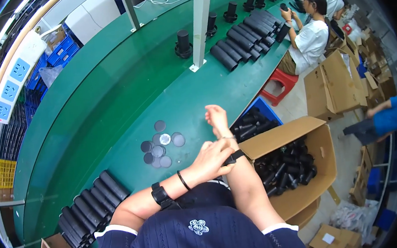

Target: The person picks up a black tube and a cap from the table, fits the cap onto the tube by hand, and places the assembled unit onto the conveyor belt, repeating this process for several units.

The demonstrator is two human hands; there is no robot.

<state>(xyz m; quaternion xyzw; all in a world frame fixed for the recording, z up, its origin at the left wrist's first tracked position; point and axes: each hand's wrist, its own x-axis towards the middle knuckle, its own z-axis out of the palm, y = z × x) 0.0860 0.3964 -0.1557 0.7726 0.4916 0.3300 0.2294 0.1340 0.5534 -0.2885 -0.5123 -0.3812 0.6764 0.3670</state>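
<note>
My left hand (pixel 209 160) reaches across to my right wrist, its fingers closed at the black strap (pixel 234 156) there. Just beyond it, my right hand (pixel 217 118) is held up over the edge of the green bench, fingers loosely bent and apart, with nothing in them. A thin bracelet (pixel 228 137) circles the right wrist. To the left of my hands, several dark round discs (pixel 158 151) lie in a loose cluster on the bench, some overlapping. One disc (pixel 165 139) among them shows a pale, shiny face.
Black tubes (pixel 92 204) lie in a row at the near left; more tubes (pixel 247 37) are stacked farther along the bench. A cardboard box (pixel 322 160) and a blue bin (pixel 268 106) hold black parts at my right. A metal post (pixel 201 24) rises ahead. A seated person (pixel 311 38) handles a black part.
</note>
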